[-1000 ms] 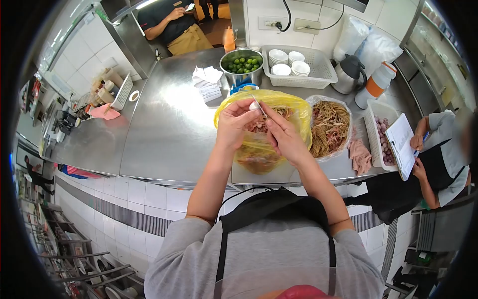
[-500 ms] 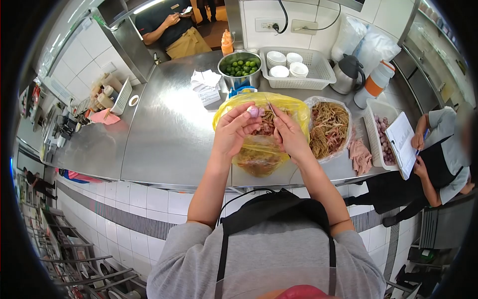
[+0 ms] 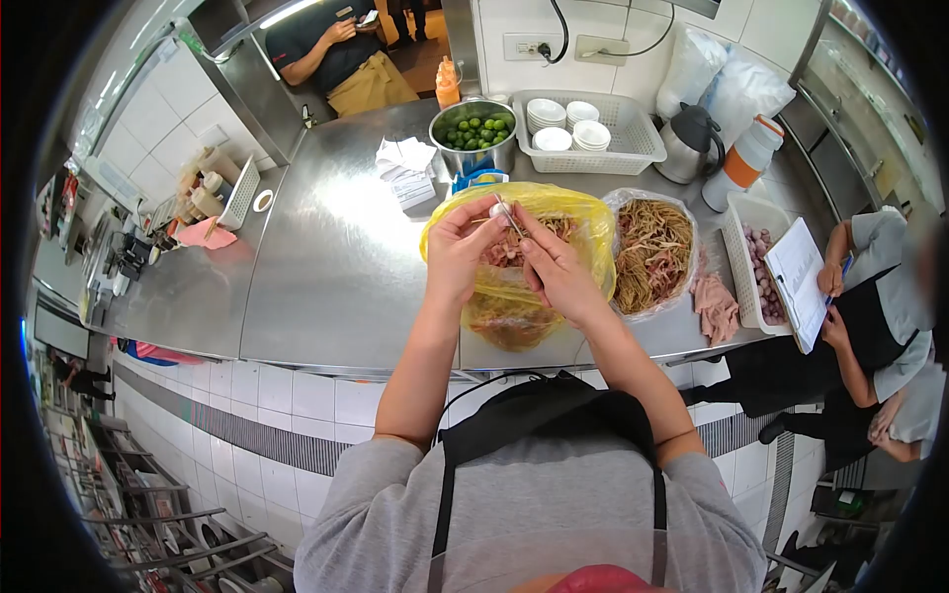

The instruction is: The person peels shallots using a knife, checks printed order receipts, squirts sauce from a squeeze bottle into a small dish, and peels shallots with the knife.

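Note:
My left hand [image 3: 461, 249] is closed on a small shallot [image 3: 497, 211], held up in the fingertips. My right hand [image 3: 560, 265] grips a small knife [image 3: 511, 219], its blade against the shallot; most of the handle is hidden in the fingers. Both hands are over an open yellow plastic bag [image 3: 465, 203] holding reddish peelings and dry strands. Just right of it a clear bag [image 3: 656, 252] is full of brown stringy tops and skins. Farther right, a white basket [image 3: 736, 242] contains many purple shallots [image 3: 763, 272].
Behind the bags stand a steel pot [image 3: 474, 156] of green limes, a white basket [image 3: 641, 145] of small bowls, a steel jug [image 3: 684, 148] and an orange-banded flask [image 3: 743, 163]. A pink cloth [image 3: 714, 308] lies at right. A co-worker holds a clipboard [image 3: 796, 282] beside the counter [image 3: 336, 287].
My right hand has moved left and brought the knife onto the shallot. Another person's arm and sleeve have come into view at the lower right.

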`<state>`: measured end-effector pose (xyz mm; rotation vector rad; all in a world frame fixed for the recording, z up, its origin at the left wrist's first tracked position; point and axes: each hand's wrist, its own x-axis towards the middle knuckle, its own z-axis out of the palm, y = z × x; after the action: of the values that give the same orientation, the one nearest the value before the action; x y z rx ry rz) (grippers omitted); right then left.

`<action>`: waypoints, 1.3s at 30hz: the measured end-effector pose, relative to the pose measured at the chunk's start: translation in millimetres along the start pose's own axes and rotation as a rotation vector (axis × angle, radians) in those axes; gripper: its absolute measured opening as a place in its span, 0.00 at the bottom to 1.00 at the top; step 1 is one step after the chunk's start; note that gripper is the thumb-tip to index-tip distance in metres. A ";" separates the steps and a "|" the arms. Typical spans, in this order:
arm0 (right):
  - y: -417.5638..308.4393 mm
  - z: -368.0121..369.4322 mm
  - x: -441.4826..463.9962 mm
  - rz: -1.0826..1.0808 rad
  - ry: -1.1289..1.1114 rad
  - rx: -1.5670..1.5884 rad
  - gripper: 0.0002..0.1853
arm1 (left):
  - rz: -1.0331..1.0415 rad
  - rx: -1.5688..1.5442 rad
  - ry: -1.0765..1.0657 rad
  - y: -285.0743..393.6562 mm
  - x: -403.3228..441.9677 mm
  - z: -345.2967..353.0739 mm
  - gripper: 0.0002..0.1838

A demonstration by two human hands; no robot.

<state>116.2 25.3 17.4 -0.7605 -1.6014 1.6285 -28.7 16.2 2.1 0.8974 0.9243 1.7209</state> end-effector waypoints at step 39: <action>2.0 -3.6 -0.6 0.007 0.023 0.052 0.21 | 0.025 -0.028 -0.017 -1.2 2.7 0.6 0.13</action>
<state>119.3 26.9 15.2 -0.7553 -1.5364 1.6540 -28.4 19.3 1.7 0.9072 0.8791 1.7411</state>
